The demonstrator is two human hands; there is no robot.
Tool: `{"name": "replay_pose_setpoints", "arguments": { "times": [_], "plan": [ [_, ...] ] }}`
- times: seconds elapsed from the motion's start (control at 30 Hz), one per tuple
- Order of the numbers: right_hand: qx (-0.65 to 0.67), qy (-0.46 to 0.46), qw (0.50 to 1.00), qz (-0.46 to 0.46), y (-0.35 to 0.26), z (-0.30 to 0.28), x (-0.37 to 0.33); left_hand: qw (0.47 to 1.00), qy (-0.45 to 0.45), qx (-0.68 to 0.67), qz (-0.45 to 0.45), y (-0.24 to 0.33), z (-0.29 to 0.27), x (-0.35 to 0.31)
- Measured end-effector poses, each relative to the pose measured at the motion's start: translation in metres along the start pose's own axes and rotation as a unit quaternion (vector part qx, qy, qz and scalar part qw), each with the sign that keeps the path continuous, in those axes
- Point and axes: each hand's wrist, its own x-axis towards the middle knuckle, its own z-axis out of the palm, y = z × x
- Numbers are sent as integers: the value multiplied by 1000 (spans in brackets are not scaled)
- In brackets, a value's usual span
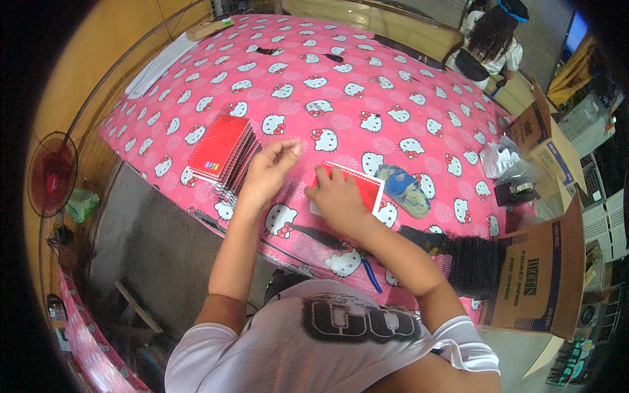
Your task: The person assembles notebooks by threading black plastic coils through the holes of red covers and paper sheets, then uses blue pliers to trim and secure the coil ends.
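Note:
A small red spiral notebook (369,186) with white page edges lies on the pink table cover. My right hand (341,198) is over it, fingers bent on its cover and thumb by its left edge, gripping it. To the left, a stack of red spiral notebooks (223,145) leans slightly, its wire bindings showing along the side. My left hand (272,167) hovers just right of that stack, fingers loosely bent, with nothing visible in it. A blue and yellow patterned pad (403,190) sits right of the single notebook. Near my right forearm lies a blue-handled tool (371,275).
A bundle of black spiral coils (468,259) lies by an open cardboard box (540,275) on the right. Another box (547,141) stands behind, near crumpled clear plastic (508,160). A person (488,49) is at the far right. A white strip (160,69) lies along the far left edge.

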Motion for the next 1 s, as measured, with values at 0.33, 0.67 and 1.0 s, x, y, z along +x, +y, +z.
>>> {"name": "replay_pose_setpoints", "arguments": {
  "times": [0.33,0.67,1.0],
  "plan": [
    [304,-45,951,-36,46,-8,14,994,-63,-68,-65,-31,0,-3],
    [260,-93,961,-26,44,-18,17,988,-120,-55,-83,-26,-2,15],
    [392,32,899,194,44,-48,-1,907,-120,-267,-302,-9,6,8]
  ]
}}
